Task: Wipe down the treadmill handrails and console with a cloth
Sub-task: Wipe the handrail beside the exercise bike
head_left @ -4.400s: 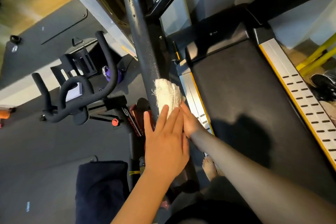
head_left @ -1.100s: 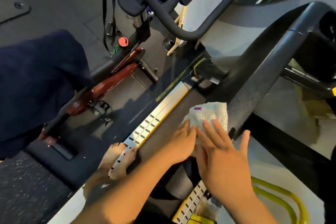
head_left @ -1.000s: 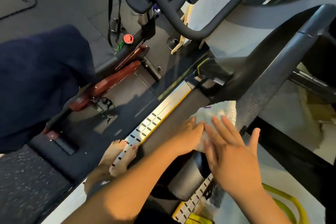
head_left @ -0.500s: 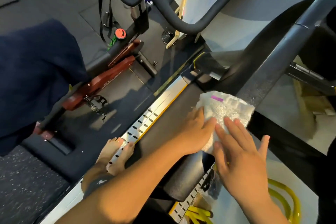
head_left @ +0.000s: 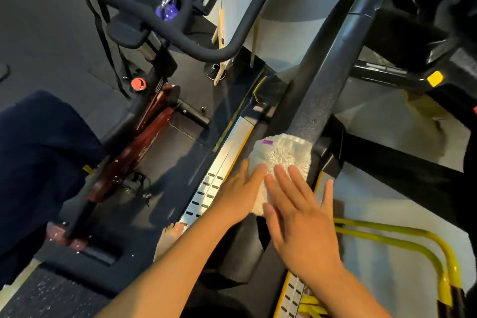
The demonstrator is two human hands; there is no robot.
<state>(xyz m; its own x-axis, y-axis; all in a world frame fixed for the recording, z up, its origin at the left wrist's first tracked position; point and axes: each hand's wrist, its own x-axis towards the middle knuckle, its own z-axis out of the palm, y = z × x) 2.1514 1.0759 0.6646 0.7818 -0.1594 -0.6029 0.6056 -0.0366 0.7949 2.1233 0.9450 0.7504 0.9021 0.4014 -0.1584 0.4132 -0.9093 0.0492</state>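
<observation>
2 hands side by side, fingers straight: left hand (head_left: 241, 195) and right hand (head_left: 302, 219) press white cloth (head_left: 281, 160) flat against black treadmill handrail (head_left: 325, 90).

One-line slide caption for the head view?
Both hands, left and right, press a white cloth flat against the treadmill handrail.

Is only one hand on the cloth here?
No: both the left hand and right hand press flat fingers on the white cloth.
</observation>
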